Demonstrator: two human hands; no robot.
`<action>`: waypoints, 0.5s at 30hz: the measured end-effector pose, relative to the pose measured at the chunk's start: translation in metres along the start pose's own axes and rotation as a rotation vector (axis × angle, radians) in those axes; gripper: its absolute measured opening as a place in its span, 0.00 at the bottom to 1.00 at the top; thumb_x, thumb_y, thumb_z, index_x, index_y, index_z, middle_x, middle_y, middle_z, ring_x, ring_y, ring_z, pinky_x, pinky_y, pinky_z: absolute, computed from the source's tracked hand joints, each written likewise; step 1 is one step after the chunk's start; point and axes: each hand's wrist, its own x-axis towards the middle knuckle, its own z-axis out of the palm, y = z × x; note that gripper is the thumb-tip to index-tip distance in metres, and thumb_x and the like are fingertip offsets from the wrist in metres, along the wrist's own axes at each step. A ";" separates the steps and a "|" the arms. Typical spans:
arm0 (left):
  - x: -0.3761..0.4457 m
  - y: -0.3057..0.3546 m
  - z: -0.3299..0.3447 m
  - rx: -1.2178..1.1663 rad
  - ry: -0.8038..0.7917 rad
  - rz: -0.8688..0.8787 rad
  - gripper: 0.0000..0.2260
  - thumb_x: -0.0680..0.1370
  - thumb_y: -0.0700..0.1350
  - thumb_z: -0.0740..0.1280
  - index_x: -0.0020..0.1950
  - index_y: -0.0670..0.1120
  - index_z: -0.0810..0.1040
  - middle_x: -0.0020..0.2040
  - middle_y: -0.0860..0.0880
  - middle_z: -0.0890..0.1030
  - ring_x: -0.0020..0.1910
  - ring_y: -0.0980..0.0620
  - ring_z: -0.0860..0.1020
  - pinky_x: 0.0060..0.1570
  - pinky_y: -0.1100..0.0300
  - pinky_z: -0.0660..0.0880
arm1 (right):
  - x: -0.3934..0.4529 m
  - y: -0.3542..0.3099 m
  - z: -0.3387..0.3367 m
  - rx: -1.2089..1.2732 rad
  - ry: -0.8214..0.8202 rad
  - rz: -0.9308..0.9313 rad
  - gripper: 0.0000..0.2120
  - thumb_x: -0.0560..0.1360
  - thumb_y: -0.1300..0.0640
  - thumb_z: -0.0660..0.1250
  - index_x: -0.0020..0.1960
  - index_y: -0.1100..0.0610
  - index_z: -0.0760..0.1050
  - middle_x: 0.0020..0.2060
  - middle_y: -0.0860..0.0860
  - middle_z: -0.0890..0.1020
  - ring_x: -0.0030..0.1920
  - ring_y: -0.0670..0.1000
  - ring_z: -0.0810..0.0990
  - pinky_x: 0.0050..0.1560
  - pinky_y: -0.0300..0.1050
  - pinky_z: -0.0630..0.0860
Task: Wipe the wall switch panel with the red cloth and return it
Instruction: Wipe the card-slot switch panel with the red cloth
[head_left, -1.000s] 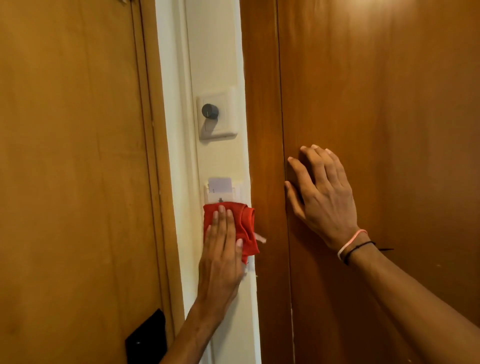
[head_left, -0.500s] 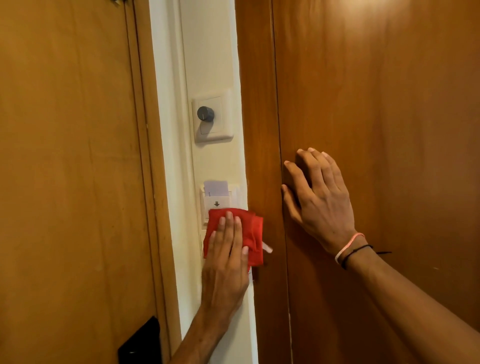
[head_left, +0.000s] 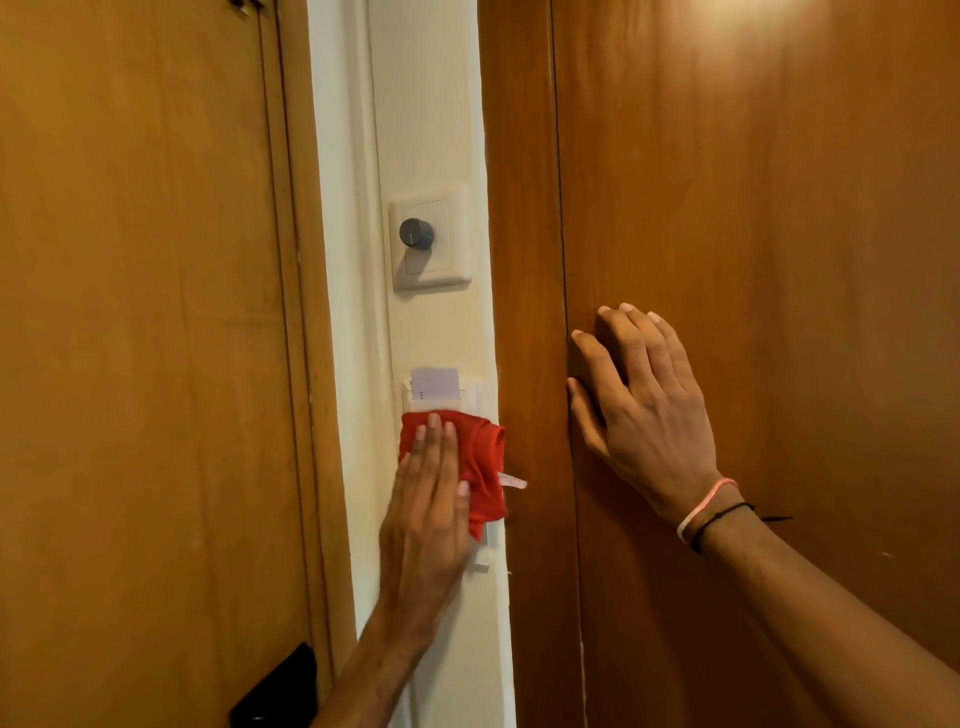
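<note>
Left hand (head_left: 426, 525) is pressing a crumpled red cloth (head_left: 480, 462) flat against the white wall switch panel (head_left: 447, 400).

Its fingers are lying straight and together on the cloth, covering the panel's lower part, while the right hand (head_left: 644, 415), open with fingers spread, is leaning empty on the brown wooden door (head_left: 753, 208). A white card (head_left: 435, 380) is sticking out of the panel's top; any print on it is too small to read. Above is sitting a white square dimmer plate with a dark round knob (head_left: 415, 234). A pale tag (head_left: 511, 481) is poking from the cloth's right edge.

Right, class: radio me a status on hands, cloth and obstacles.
Left hand flat, pressing red cloth on switch panel. Right hand braced on wooden door. Nothing blocking.
</note>
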 end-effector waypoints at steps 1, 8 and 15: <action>0.003 -0.002 -0.001 -0.025 0.018 -0.059 0.24 0.84 0.53 0.48 0.76 0.41 0.58 0.76 0.42 0.63 0.76 0.42 0.61 0.71 0.41 0.68 | 0.000 0.000 0.000 0.001 0.001 -0.004 0.25 0.83 0.45 0.57 0.74 0.57 0.69 0.74 0.63 0.70 0.76 0.63 0.67 0.80 0.58 0.58; 0.009 -0.005 -0.007 -0.016 -0.008 -0.009 0.24 0.83 0.52 0.50 0.76 0.41 0.60 0.75 0.41 0.65 0.76 0.43 0.62 0.71 0.41 0.68 | -0.001 0.001 0.002 0.007 -0.001 -0.006 0.25 0.83 0.45 0.57 0.74 0.58 0.69 0.74 0.63 0.70 0.76 0.63 0.66 0.80 0.59 0.58; 0.015 -0.007 -0.018 -0.019 -0.015 -0.023 0.27 0.82 0.54 0.53 0.74 0.37 0.65 0.72 0.37 0.70 0.72 0.37 0.69 0.67 0.38 0.72 | 0.000 0.001 0.000 0.006 -0.014 -0.008 0.25 0.83 0.45 0.57 0.74 0.57 0.69 0.74 0.63 0.70 0.76 0.64 0.67 0.80 0.59 0.59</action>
